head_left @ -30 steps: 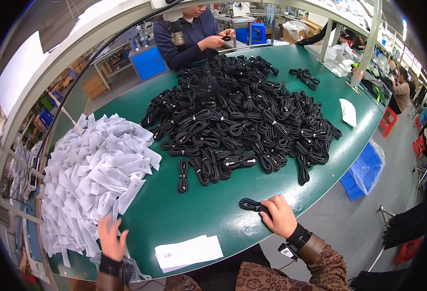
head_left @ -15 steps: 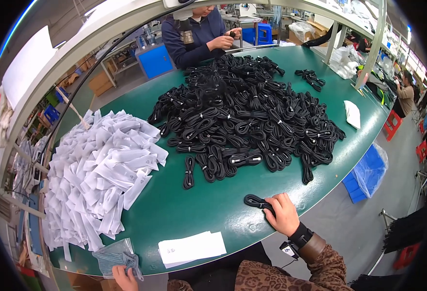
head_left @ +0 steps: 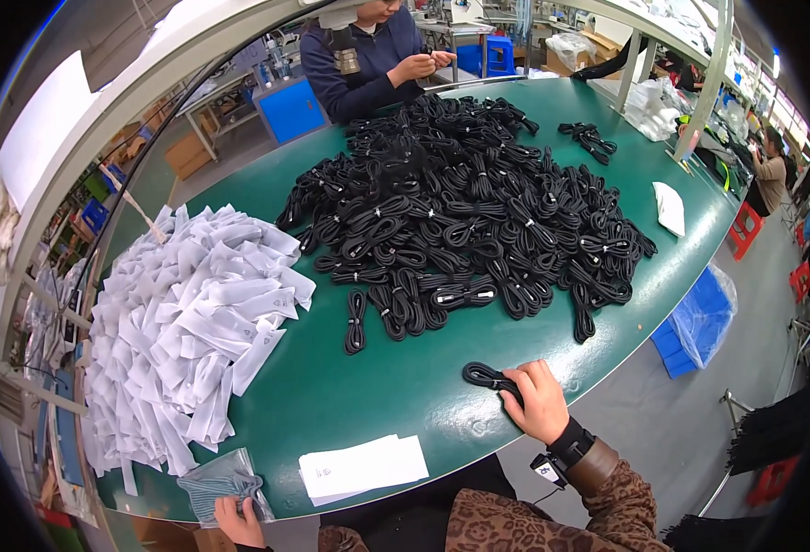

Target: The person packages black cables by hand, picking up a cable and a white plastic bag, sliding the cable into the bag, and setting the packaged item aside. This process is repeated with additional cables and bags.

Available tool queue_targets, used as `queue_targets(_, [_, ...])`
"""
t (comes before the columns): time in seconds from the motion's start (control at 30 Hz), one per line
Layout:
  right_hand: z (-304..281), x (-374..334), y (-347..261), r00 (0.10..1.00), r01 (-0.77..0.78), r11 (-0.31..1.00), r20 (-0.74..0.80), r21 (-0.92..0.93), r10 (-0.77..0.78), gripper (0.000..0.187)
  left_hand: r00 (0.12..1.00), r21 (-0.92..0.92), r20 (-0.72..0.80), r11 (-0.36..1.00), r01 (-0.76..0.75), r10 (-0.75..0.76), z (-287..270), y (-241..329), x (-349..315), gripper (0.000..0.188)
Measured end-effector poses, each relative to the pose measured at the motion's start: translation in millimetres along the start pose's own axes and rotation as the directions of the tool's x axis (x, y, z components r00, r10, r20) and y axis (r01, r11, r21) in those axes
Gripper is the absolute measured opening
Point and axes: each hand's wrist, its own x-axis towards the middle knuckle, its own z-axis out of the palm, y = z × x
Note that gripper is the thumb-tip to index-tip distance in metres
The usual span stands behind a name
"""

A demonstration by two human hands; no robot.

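My right hand (head_left: 540, 402) rests on the green table near its front edge, fingers closed over one end of a coiled black cable (head_left: 486, 374) tied at its middle. At the lower left, my left hand (head_left: 239, 523) has its fingers bent over the edge of a clear plastic bag (head_left: 225, 485) with a grey-blue striped item inside. Between the hands lies a small stack of white paper slips (head_left: 364, 469). Beyond my right hand spreads a large heap of coiled black cables (head_left: 460, 207). A tall pile of narrow white translucent sleeves (head_left: 189, 331) stands on the left.
A co-worker (head_left: 359, 69) in dark blue sits across the green table (head_left: 377, 386), hands raised near the heap. A few cables (head_left: 589, 143) and a white packet (head_left: 669, 210) lie at the far right. A blue bin (head_left: 695, 322) stands beyond the right edge. A metal frame (head_left: 156, 97) arches overhead.
My left hand has slid slightly up over the plastic bag. My right hand stays on the cable. The co-worker's hands have shifted, and the dark thing in them no longer shows.
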Motion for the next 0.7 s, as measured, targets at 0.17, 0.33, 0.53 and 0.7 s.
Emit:
queue_targets(0.17, [-2, -7, -3, 1.000, 0.002, 1.000, -0.004, 0.005, -0.002, 0.034, 0.999, -0.040, -0.045, 0.999, 0.014, -0.016, -7, 8, -7, 0.010])
queue_targets(0.33, [4, -7, -1, 1.000, -0.013, 1.000, 0.003, 0.001, 0.013, 0.033, 0.995, 0.009, -0.091, 0.999, -0.050, 0.050, -10, 20, 1, 0.010])
queue_targets(0.53, [2, 6, 0, 0.997, 0.039, 0.999, -0.070, -0.017, -0.040, 0.028, 0.965, -0.225, -0.143, 0.943, -0.246, 0.218, -26, 95, 53, 0.010])
queue_targets(0.7, [13, -3, 11, 0.998, 0.050, 0.997, -0.037, -0.061, -0.052, 0.026, 0.915, -0.480, -0.003, 0.802, -0.355, 0.404, -2, 170, 72, 0.014])
